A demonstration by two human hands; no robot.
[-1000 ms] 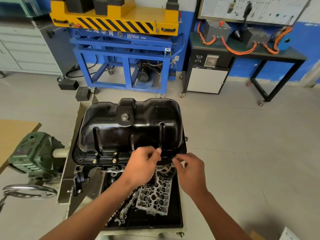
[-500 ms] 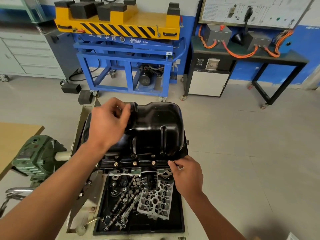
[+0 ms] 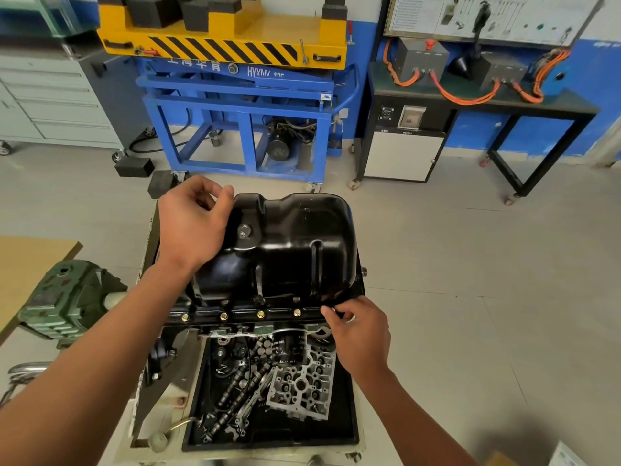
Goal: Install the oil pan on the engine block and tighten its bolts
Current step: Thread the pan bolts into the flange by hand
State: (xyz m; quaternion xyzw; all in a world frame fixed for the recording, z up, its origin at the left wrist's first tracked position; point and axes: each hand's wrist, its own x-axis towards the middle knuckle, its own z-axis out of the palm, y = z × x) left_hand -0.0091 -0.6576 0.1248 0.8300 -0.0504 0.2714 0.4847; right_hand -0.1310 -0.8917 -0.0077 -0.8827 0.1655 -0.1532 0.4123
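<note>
Oil pan (image 3: 295, 243) flange at right fingers (image 3: 336, 313)

- The left hand (image 3: 193, 230) reaches forward, its back turned up, over the far left corner of the oil pan (image 3: 295, 243).
- Its fingers curl under and the thumb points right along the pan's far edge (whether they hold anything is hidden).
- The left forearm (image 3: 84, 351) is bare and comes in from the lower left.
- The right hand (image 3: 361, 334) sits lower, knuckles up, with thumb and forefinger pinching the pan's near right rim.
- The right forearm (image 3: 413, 408), also bare, comes in from the lower right.
</note>
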